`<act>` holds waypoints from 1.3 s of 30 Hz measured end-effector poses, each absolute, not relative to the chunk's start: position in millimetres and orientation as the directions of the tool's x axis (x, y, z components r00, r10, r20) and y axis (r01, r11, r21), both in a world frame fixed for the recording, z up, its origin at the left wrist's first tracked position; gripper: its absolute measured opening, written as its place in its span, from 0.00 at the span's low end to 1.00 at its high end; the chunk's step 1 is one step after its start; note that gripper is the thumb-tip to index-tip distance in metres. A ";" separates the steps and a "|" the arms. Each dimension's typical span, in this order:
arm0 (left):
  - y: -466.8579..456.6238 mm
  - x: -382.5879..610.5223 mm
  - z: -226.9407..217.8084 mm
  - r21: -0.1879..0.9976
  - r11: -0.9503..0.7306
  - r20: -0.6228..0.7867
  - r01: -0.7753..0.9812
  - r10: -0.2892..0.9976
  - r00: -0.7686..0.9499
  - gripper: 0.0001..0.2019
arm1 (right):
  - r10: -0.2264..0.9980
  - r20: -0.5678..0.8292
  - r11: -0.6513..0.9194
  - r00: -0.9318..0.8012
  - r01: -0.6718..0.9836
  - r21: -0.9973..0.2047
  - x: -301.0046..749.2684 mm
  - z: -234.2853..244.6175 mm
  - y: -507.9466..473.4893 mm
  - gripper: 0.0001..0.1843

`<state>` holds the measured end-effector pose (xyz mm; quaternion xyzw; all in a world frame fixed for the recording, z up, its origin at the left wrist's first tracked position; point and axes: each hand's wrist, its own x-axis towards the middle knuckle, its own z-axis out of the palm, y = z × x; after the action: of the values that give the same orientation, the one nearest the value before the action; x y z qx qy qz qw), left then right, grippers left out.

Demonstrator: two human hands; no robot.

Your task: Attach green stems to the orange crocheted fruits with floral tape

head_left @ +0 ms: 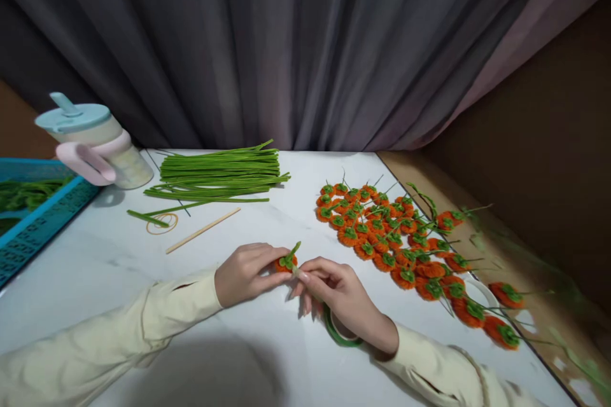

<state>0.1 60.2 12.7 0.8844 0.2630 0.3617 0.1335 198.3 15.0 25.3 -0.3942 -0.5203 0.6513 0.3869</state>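
My left hand [251, 272] is closed around a small orange chenille persimmon [280, 264] with a green leafy cap and a short green stem [296, 248] sticking up. Thumb and forefinger of my right hand [331, 286] pinch a small pale green bit right at the persimmon's edge, and its other fingers curl below. Whether that bit is tape or part of the cap, I cannot tell. Under my right hand is a roll of green tape [341, 334], partly covered by the hand.
Many similar persimmons [377, 226] with wire stems spread over the right side of the white table [229, 362]. Green chenille stems [219, 172] lie at the back. Nearby are a wooden stick [203, 231], rubber bands [162, 224], a tumbler [128, 165] and a blue basket [52, 222].
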 end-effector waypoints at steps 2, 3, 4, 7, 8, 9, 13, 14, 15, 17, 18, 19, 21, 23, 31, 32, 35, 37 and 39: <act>60.7 -0.4 12.6 0.435 -0.831 0.594 0.347 0.555 0.583 0.13 | 0.923 -0.112 -0.161 -0.367 -0.106 -0.981 198.5 25.9 15.1 0.15; 60.9 -0.7 12.7 0.455 -0.825 0.597 0.335 0.562 0.573 0.14 | 0.929 -0.112 -0.162 -0.352 -0.117 -0.980 198.5 26.2 15.3 0.15; 61.0 -1.1 13.0 0.481 -0.815 0.595 0.323 0.574 0.562 0.14 | 0.935 -0.114 -0.165 -0.337 -0.127 -0.978 198.5 26.5 15.5 0.15; 60.9 -2.0 14.5 0.596 -0.736 0.509 0.321 0.655 0.558 0.15 | 0.946 -0.126 -0.179 -0.299 -0.157 -0.971 197.8 28.6 16.2 0.16; 60.9 -2.1 15.0 0.644 -0.692 0.459 0.325 0.690 0.560 0.15 | 0.949 -0.130 -0.184 -0.286 -0.169 -0.968 197.5 29.5 16.3 0.16; 60.9 -2.1 15.2 0.696 -0.642 0.409 0.322 0.723 0.557 0.15 | 0.952 -0.134 -0.187 -0.275 -0.180 -0.966 197.1 30.6 16.3 0.15; 60.9 -2.0 14.1 0.834 -0.490 0.315 0.253 0.799 0.512 0.17 | 0.971 -0.101 -0.147 -0.217 -0.208 -0.967 195.7 33.2 16.5 0.14; 60.7 -2.2 13.5 0.827 -0.502 0.327 0.253 0.796 0.510 0.17 | 0.974 -0.089 -0.133 -0.208 -0.211 -0.968 195.5 33.0 16.7 0.14; 60.6 -2.6 13.1 0.802 -0.537 0.354 0.262 0.780 0.516 0.17 | 0.974 -0.083 -0.128 -0.209 -0.211 -0.969 195.5 32.5 16.8 0.14; 60.4 -3.3 13.0 0.718 -0.641 0.439 0.270 0.718 0.540 0.16 | 0.967 -0.095 -0.143 -0.235 -0.198 -0.970 195.7 30.5 17.3 0.14; 60.4 -3.5 13.2 0.673 -0.694 0.483 0.255 0.674 0.559 0.15 | 0.962 -0.103 -0.153 -0.253 -0.186 -0.971 196.0 29.1 17.5 0.14; 60.6 -3.5 13.6 0.634 -0.740 0.523 0.225 0.624 0.580 0.13 | 0.957 -0.107 -0.158 -0.268 -0.174 -0.972 196.3 27.7 17.8 0.14; 61.1 -3.1 14.2 0.580 -0.800 0.567 0.151 0.530 0.631 0.10 | 0.953 -0.102 -0.151 -0.286 -0.154 -0.977 196.8 25.4 18.1 0.14; 61.4 -2.5 14.1 0.560 -0.822 0.581 0.102 0.478 0.659 0.10 | 0.950 -0.100 -0.146 -0.295 -0.137 -0.980 197.0 24.4 18.2 0.14; 59.3 -3.0 10.4 0.570 -0.808 0.561 0.153 0.518 0.646 0.14 | 0.956 -0.119 -0.143 -0.269 -0.074 -0.987 197.4 26.0 17.7 0.15; 59.4 -3.0 10.3 0.565 -0.811 0.562 0.147 0.510 0.651 0.14 | 0.956 -0.118 -0.141 -0.267 -0.066 -0.988 197.5 26.0 17.5 0.15; 60.2 -2.3 9.9 0.537 -0.836 0.587 0.118 0.470 0.660 0.14 | 0.957 -0.116 -0.132 -0.264 -0.044 -0.990 197.3 26.2 17.2 0.15; 60.9 -1.9 9.4 0.513 -0.852 0.605 0.100 0.442 0.662 0.14 | 0.958 -0.113 -0.125 -0.263 -0.031 -0.992 196.9 26.7 17.3 0.14; 61.3 -1.7 8.9 0.498 -0.863 0.611 0.089 0.422 0.669 0.14 | 0.959 -0.108 -0.116 -0.262 -0.018 -0.993 196.6 27.0 17.5 0.14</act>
<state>-1.7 61.3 8.9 0.8870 0.1440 0.3802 0.2190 196.6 17.5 27.0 -0.4491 -0.5240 0.5971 0.4090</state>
